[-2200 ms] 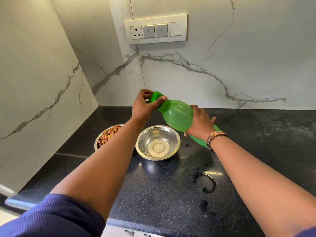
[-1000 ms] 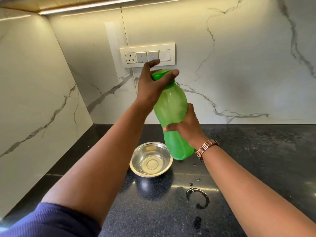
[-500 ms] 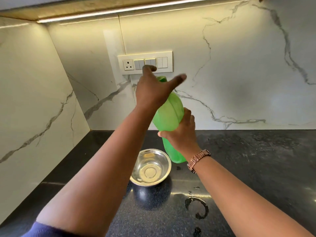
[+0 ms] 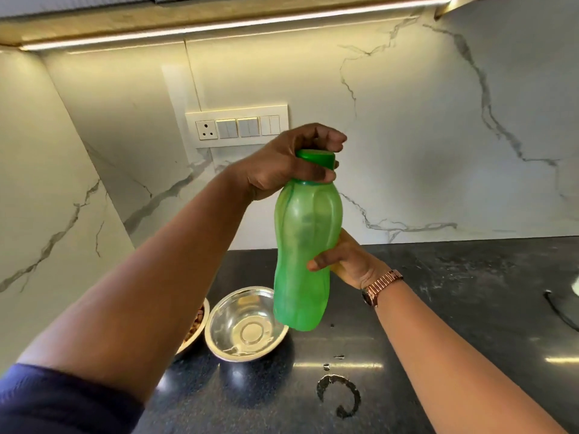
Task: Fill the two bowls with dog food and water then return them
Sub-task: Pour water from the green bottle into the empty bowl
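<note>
Gripping the translucent green plastic water bottle (image 4: pixel 305 255) upright above the black speckled stone desk (image 4: pixel 454 308), the person has both hands clamped on it: the left hand (image 4: pixel 291 164) is curled over the darker green screw cap (image 4: pixel 316 158) at the top, and the right hand (image 4: pixel 341 261) wraps the bottle's lower middle from behind, a rose-gold watch (image 4: pixel 380 286) on its wrist. The cap sits on the neck, though whether it is tight or part-way turned cannot be told. Just below and left of the bottle's base stands a round shiny steel bowl (image 4: pixel 246 324) with a thin pool of water glinting at its bottom, so the water step looks barely begun or only partly done. Touching or just beside it on the left, mostly hidden by the left forearm, is a second steel bowl (image 4: pixel 195 324) with brown dog kibble (image 4: pixel 195 322) showing at its edge; the food step appears done, though how full that bowl is cannot be seen. A ring-shaped wet mark (image 4: pixel 340 396) lies on the desk nearer the person. Judging from this, what is left is to top up the water if more is wanted and then carry both bowls back to their place, which is not in view.
</note>
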